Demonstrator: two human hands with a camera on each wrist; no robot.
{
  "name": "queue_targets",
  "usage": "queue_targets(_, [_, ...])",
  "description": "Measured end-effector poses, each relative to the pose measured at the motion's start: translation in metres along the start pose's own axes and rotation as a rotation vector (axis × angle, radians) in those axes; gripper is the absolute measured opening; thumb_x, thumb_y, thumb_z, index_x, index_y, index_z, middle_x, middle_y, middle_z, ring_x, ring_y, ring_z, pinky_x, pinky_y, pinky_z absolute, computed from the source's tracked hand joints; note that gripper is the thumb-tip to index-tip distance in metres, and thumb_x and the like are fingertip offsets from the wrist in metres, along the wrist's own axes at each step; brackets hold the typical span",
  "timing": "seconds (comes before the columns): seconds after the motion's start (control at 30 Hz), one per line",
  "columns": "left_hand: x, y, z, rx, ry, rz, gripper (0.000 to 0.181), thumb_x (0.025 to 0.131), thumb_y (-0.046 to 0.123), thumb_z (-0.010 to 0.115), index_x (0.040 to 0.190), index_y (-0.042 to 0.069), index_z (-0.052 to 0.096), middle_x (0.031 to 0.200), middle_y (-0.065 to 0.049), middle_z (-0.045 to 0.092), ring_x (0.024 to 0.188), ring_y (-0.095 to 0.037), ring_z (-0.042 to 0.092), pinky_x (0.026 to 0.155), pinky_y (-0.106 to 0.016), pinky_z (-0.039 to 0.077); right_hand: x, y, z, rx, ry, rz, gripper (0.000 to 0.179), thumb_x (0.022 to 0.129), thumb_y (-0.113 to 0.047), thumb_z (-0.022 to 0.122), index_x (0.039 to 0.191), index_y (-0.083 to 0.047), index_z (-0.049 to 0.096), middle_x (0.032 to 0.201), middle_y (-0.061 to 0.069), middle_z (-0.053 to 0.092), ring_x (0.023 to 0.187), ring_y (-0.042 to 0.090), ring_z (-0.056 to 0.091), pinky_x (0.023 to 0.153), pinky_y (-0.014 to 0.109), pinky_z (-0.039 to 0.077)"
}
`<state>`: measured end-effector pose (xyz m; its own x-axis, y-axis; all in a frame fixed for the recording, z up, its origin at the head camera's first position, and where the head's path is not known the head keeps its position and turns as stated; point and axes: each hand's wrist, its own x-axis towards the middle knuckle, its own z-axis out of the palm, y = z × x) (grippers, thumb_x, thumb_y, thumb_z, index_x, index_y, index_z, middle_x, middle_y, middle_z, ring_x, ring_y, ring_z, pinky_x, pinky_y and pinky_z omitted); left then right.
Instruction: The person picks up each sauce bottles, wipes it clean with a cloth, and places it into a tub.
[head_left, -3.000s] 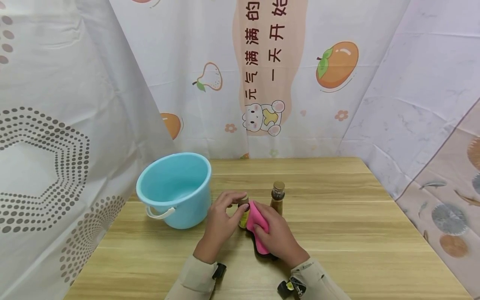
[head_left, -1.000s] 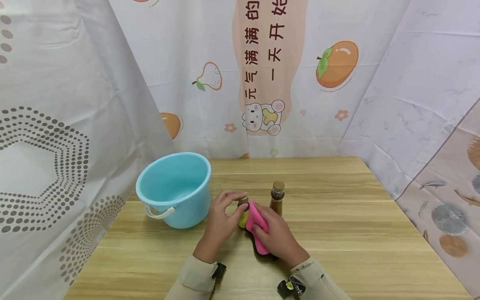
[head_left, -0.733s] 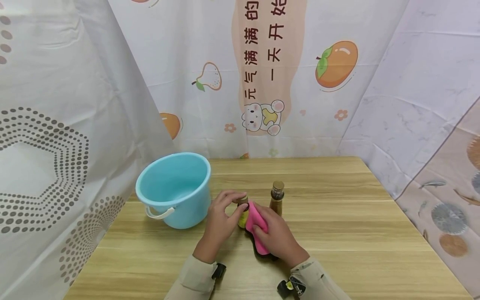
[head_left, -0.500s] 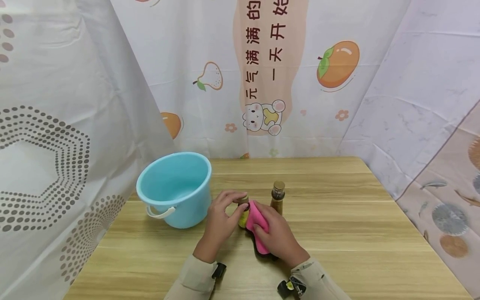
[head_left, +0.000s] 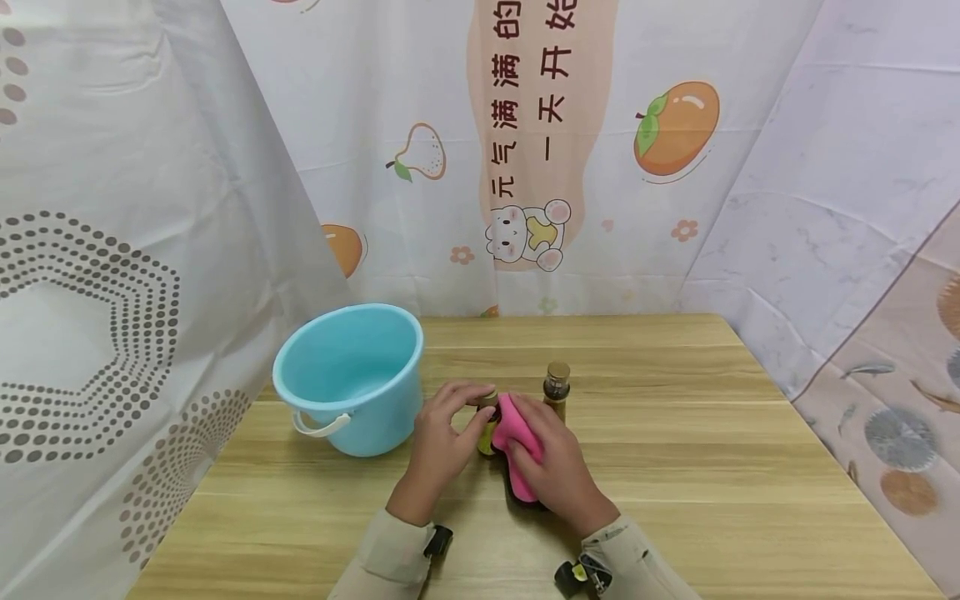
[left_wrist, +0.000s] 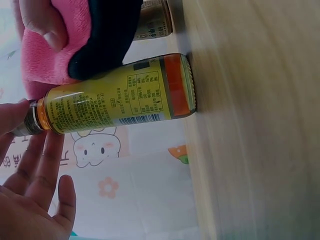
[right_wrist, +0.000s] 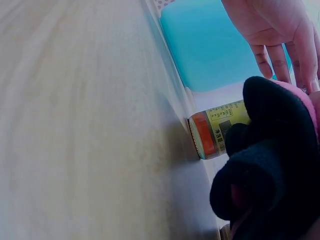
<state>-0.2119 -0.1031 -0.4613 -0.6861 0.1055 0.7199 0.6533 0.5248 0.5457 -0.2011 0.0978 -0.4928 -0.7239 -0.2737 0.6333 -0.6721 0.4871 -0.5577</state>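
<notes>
A glass bottle with a yellow label (left_wrist: 110, 102) stands upright on the wooden table (head_left: 675, 467). My left hand (head_left: 441, 446) pinches it at the cap and neck between thumb and fingers. Bunched in my right hand (head_left: 558, 467) is a cloth (head_left: 517, 442), pink on one side and black on the other. The cloth lies against the right side of the bottle and covers part of its label in the head view. Just beyond my right hand stands a second bottle (head_left: 557, 387) with a gold-brown cap, its lower part hidden by that hand.
A light-blue bucket (head_left: 378, 427) with a white handle (head_left: 321, 427) stands on the table to the left of my hands. Printed curtains (head_left: 420, 275) hang behind the table and along both sides.
My right hand and the cloth have shifted slightly up along the bottle, and the cloth's folds look different. My left hand keeps its hold on the neck; the bucket and second bottle stay put.
</notes>
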Motion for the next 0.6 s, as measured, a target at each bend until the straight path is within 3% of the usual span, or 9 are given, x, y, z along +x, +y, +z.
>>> queue_targets(0.23, [0.0001,0.0002,0.0001,-0.016,-0.009,0.018,0.026,0.093,0.013,0.078,0.119,0.016,0.077,0.117,0.003,0.072,0.098,-0.013,0.073,0.086,-0.040,0.060,0.0005,-0.0014,-0.0010,-0.004,0.031,-0.029,0.068,0.089,-0.004,0.076,0.152,-0.015,0.053,0.149,0.007,0.058,0.135,0.027,0.059,0.106,0.047,0.053])
queue_targets(0.6, [-0.0001,0.0008,0.0009,-0.027,-0.017,0.006,0.025,0.095,0.016,0.077,0.120,0.019,0.076,0.119,0.006,0.072,0.101,-0.010,0.072,0.090,-0.037,0.060,-0.0006,-0.0001,-0.0024,0.018,-0.054,0.039,0.065,0.094,-0.011,0.075,0.154,-0.018,0.050,0.149,0.000,0.057,0.133,0.019,0.058,0.106,0.045,0.054])
